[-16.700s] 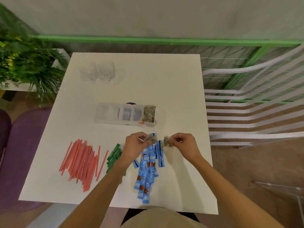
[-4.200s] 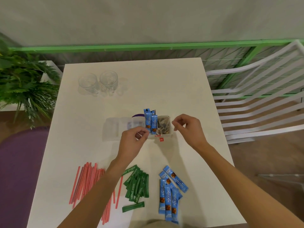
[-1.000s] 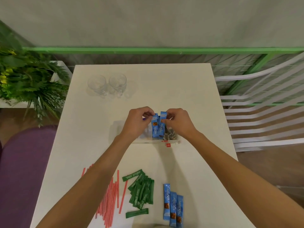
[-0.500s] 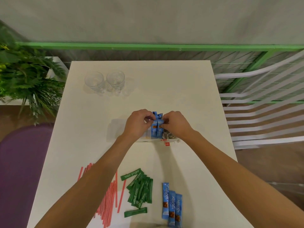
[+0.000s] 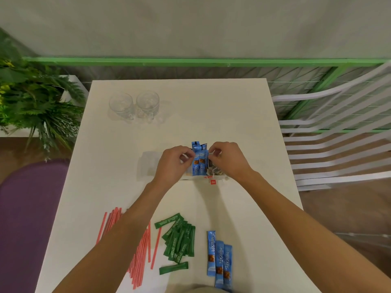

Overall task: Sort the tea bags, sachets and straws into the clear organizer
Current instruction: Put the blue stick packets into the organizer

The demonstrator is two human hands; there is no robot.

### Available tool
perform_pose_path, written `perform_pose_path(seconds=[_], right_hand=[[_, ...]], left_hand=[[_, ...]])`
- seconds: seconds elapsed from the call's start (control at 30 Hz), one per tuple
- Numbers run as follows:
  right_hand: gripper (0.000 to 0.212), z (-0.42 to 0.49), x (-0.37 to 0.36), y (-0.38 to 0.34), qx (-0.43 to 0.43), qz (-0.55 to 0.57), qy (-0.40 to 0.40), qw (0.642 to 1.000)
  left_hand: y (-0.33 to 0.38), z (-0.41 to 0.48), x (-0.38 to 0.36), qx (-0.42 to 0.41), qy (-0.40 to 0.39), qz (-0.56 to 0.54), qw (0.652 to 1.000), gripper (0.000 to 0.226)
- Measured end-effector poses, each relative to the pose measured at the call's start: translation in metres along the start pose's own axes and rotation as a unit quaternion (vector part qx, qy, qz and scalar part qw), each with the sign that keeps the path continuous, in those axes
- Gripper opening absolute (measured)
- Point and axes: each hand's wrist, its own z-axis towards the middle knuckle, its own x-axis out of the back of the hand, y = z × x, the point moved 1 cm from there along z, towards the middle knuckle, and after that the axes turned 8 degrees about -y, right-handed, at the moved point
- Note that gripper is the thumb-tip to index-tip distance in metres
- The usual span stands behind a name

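The clear organizer [image 5: 148, 163] lies mid-table. Several blue sachets [image 5: 199, 161] stand upright in one of its compartments; tea bags [image 5: 213, 172] fill the rightmost one, a red tag [image 5: 212, 182] hanging over the front. My left hand [image 5: 173, 163] pinches the standing blue sachets from the left and my right hand [image 5: 227, 159] pinches them from the right. Near the front edge lie three blue sachets [image 5: 220, 256], a pile of green sachets [image 5: 178, 240] and red straws [image 5: 139, 250], partly hidden under my left forearm.
Two empty glass mugs [image 5: 135, 104] stand at the back left of the white table [image 5: 211, 106]. A plant [image 5: 31, 102] is off the left edge, a white slatted chair [image 5: 338, 134] off the right, and a purple seat [image 5: 27, 218] at lower left.
Over the last second both hands stayed at the organizer, pressing the blue sachets lower into their compartment. Earlier, the blue pile on the table shrank as sachets went in.
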Motion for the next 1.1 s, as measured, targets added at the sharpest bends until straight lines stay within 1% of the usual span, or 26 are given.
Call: perform_pose_path(seconds=[0.1, 0.2, 0.33, 0.47, 0.53, 0.6, 0.7, 0.77, 0.83, 0.9, 0.97, 1.1], right_hand=[[0.008, -0.019, -0.003, 0.003, 0.01, 0.029, 0.003, 1.0], [0.011, -0.044, -0.016, 0.01, 0.007, 0.047, -0.003, 0.999], [0.021, -0.074, -0.044, 0.032, -0.027, 0.058, -0.048, 0.997], [0.019, -0.111, -0.073, 0.062, -0.074, 0.047, -0.114, 0.99], [0.016, -0.131, -0.086, 0.074, -0.094, 0.045, -0.14, 0.985], [0.013, -0.148, -0.096, 0.084, -0.108, 0.044, -0.149, 0.982], [0.009, -0.167, -0.106, 0.091, -0.121, 0.043, -0.146, 0.981], [0.015, -0.181, -0.111, 0.093, -0.125, 0.043, -0.146, 0.98], [0.023, -0.19, -0.117, 0.094, -0.126, 0.044, -0.146, 0.98], [0.027, -0.196, -0.122, 0.093, -0.128, 0.041, -0.144, 0.98], [0.026, -0.199, -0.123, 0.091, -0.125, 0.046, -0.137, 0.982], [0.021, -0.206, -0.126, 0.09, -0.122, 0.071, -0.126, 0.982]], left_hand=[[0.001, -0.022, -0.007, 0.01, -0.007, -0.028, 1.0, 0.011], [-0.002, -0.047, -0.022, 0.033, -0.048, -0.049, 0.997, 0.007], [-0.005, -0.081, -0.047, 0.058, -0.101, -0.036, 0.993, 0.007], [-0.009, -0.115, -0.077, 0.072, -0.154, -0.015, 0.985, 0.014], [-0.015, -0.129, -0.091, 0.075, -0.17, 0.008, 0.982, 0.01], [-0.019, -0.138, -0.103, 0.075, -0.184, 0.025, 0.98, 0.004], [-0.024, -0.144, -0.115, 0.058, -0.206, 0.069, 0.974, 0.019], [-0.025, -0.147, -0.123, 0.049, -0.22, 0.115, 0.968, 0.029], [-0.029, -0.146, -0.128, 0.06, -0.232, 0.149, 0.959, 0.036], [-0.03, -0.147, -0.134, 0.07, -0.243, 0.168, 0.953, 0.039], [-0.03, -0.146, -0.137, 0.072, -0.252, 0.174, 0.949, 0.033], [-0.028, -0.142, -0.137, 0.087, -0.247, 0.183, 0.948, 0.011]])
